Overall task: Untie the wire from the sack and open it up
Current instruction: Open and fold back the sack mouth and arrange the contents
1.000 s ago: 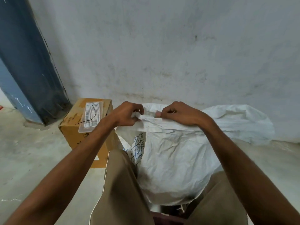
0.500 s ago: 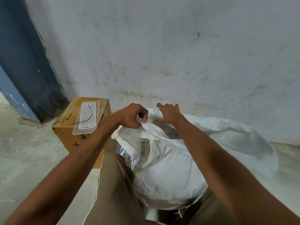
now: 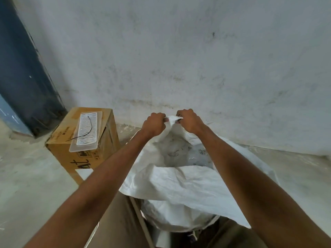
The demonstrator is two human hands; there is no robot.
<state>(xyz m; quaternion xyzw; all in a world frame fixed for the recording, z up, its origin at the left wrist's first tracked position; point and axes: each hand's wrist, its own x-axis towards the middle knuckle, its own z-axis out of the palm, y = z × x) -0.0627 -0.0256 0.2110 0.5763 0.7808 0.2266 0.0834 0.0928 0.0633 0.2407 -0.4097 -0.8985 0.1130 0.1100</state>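
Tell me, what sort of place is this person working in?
Probably a storeroom or plain utility corner, not a living space. The wall is bare, stained plaster, the floor rough concrete, and a taped cardboard box sits beside the white woven sack whose far edge both hands grip.

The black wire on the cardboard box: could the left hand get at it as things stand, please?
Probably yes. The wire lies exposed on a clear tray atop the cardboard box, nothing covering it, on the left hand's side. That hand would first have to release the sack.
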